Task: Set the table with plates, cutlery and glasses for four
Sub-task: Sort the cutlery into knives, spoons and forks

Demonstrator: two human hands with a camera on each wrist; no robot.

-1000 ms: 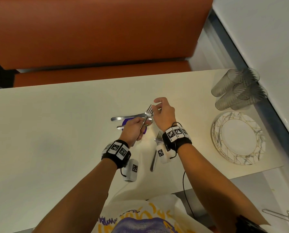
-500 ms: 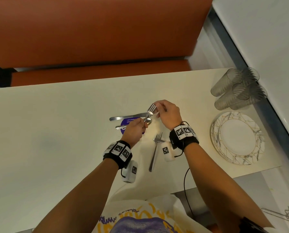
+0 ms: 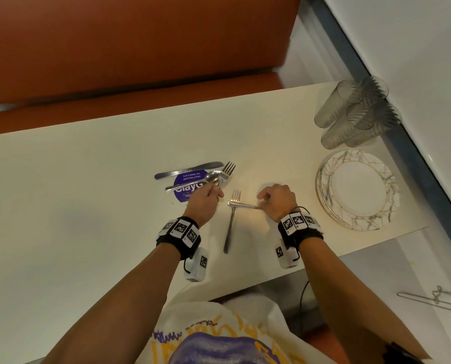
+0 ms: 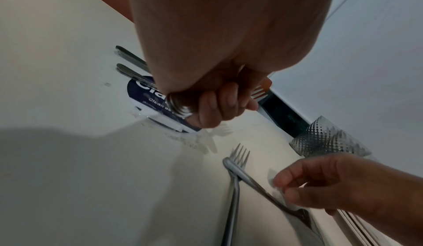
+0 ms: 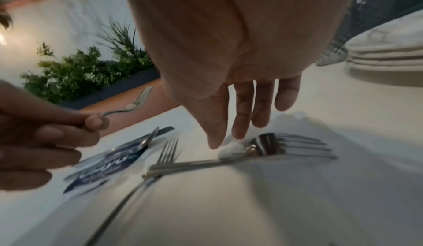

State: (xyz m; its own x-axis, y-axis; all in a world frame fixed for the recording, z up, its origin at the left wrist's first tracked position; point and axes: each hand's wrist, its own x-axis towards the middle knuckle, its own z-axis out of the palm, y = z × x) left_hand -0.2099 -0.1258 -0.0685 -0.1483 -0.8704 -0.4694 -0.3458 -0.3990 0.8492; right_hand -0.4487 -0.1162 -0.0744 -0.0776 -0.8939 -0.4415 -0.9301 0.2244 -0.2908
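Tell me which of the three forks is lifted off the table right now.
The silver fork gripped in the left hand, tines raised past the purple sticker. The other two forks lie crossed on the white table by the right hand.

A long cream table [image 3: 61, 206] fills the lower half of the head view, and its top is lit softly from above. A round purple sticker [image 3: 186, 189] with white lettering is stuck near its middle. Behind the far edge an orange upholstered bench [image 3: 130, 43] is set, with the backrest above and the seat below. On the right the table is bordered by a dark blue strip [image 3: 413, 166] under a white wall [image 3: 416, 35]. Green plants [image 5: 75, 72] in a dark planter are seen in the right wrist view.
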